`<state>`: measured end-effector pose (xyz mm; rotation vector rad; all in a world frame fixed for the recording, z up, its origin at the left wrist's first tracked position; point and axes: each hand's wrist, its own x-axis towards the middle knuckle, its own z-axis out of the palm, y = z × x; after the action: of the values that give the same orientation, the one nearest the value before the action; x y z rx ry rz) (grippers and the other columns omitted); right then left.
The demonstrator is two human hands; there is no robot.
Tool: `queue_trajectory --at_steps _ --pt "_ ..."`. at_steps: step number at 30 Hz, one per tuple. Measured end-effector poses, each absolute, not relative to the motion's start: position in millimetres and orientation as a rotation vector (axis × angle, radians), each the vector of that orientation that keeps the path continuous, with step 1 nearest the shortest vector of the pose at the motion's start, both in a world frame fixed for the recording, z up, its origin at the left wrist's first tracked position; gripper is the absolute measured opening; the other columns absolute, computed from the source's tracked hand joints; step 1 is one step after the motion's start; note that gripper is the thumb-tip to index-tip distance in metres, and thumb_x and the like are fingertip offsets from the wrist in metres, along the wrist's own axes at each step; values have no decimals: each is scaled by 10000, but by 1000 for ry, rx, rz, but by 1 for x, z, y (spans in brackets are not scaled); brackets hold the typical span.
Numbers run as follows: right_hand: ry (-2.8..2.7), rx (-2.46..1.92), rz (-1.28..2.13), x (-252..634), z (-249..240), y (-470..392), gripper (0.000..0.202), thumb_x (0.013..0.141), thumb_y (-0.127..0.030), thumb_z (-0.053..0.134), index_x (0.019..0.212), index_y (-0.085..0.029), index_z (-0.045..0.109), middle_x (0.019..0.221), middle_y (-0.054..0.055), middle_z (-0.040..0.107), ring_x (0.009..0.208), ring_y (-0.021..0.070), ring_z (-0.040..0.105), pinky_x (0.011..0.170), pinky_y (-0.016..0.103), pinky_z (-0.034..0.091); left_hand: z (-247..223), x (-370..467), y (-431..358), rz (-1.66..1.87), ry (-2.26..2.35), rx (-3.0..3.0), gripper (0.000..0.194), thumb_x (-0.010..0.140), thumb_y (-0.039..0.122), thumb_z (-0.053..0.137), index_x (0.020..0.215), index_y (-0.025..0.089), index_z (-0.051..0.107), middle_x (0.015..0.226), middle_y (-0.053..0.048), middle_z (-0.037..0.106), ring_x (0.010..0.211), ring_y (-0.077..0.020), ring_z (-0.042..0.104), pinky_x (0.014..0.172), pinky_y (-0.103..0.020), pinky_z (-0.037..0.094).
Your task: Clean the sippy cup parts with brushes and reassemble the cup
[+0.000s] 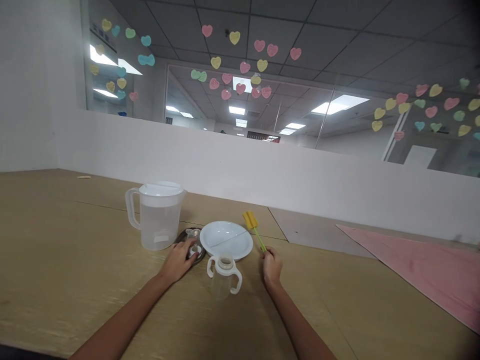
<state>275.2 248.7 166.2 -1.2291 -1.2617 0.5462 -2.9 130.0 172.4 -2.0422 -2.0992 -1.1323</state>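
Observation:
My right hand [273,267] is closed round the green handle of a bottle brush with a yellow sponge head [250,220], which points up and away. My left hand [179,261] reaches over a dark round tray [201,257], its thumb and fingers apart beside a small white ring-shaped part [195,250]. A small clear piece [193,233] lies on the same tray. Between my hands stands a clear baby bottle with two white handles [224,272], its top uncovered. Behind it is a white bowl [228,242] with a thin rod lying across it.
A lidded translucent pitcher [159,225] with liquid in it stands left of the tray. The pink sheet [427,265] covers the table's right side. At the back is a low white wall [225,160] below glass with heart-shaped notes.

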Motion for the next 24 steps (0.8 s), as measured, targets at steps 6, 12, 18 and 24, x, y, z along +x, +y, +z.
queue_trajectory --at_steps 6,12,18,24 --pt "-1257 -1216 534 274 169 246 286 589 -293 391 621 -170 648 609 35 644 631 201 536 579 276 384 170 -3 131 -1106 -2091 -2004 476 835 434 402 1204 152 504 1144 -122 632 1059 -292 551 919 -455 400" --pt "-1263 -1204 553 274 174 243 299 596 -274 381 648 -167 655 592 33 638 611 196 535 561 272 384 174 -1 125 -1283 -1919 -1926 405 849 445 404 1119 181 552 1121 -112 633 1062 -287 540 942 -459 390" --pt "-1263 -1164 556 272 176 241 296 608 -279 396 666 -161 662 528 16 588 571 187 509 533 266 363 176 50 94 -1641 -1639 -2195 527 836 475 469 1300 231 413 1286 -110 520 1178 -268 478 990 -399 394" --pt "-1267 -1124 558 269 180 236 309 631 -298 404 729 -145 654 604 26 594 596 176 497 571 269 373 188 90 87 -1714 -1919 -2267 491 639 419 716 1065 237 552 1057 -84 617 1013 -275 568 888 -403 466"
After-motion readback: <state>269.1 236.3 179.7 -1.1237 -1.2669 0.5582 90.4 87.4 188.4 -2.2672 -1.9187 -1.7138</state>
